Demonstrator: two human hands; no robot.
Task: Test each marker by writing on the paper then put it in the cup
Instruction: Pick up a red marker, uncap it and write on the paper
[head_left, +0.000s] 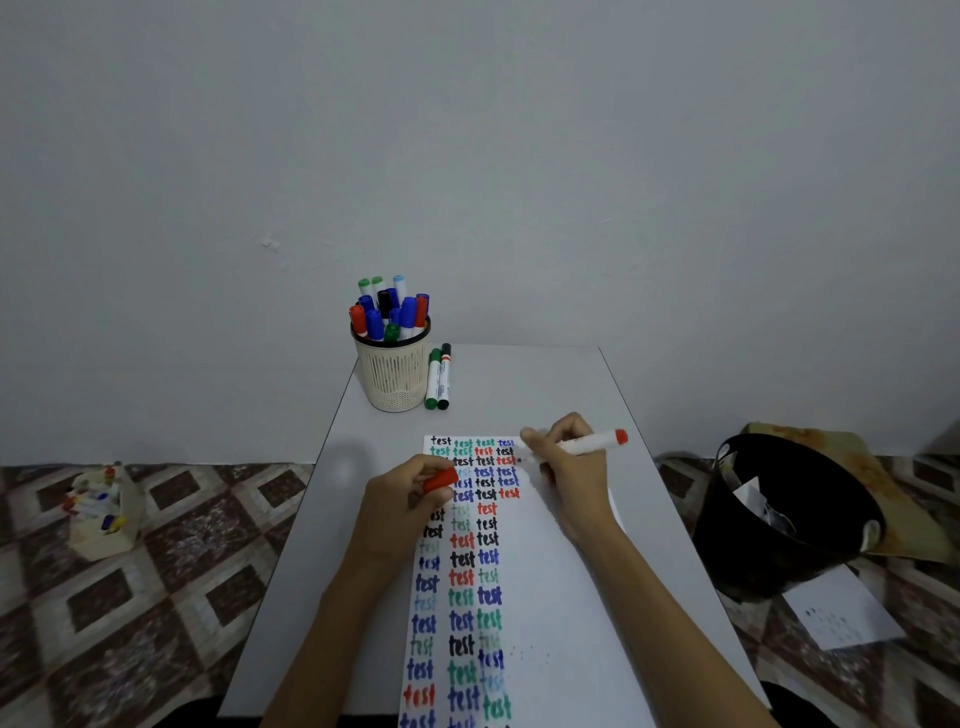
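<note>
Red marker (587, 444) held in curled fingers, the right hand (571, 467) sets the uncapped nib against the far right of the written rows on the single sheet of paper (561, 597). The marker's long axis runs left to right, nib left and red tail right. The left hand (400, 499) pinches the one red cap (440, 479), left of the nib and slightly nearer. One cup (393, 379) stands at the far left of the table (519, 384), far and left of both hands; the left hand is closer to it. A dozen or so markers crowd it, too packed to count exactly. Two more, a green marker (432, 382) and a black marker (444, 376), lie side by side just right of the cup, probably untested.
</note>
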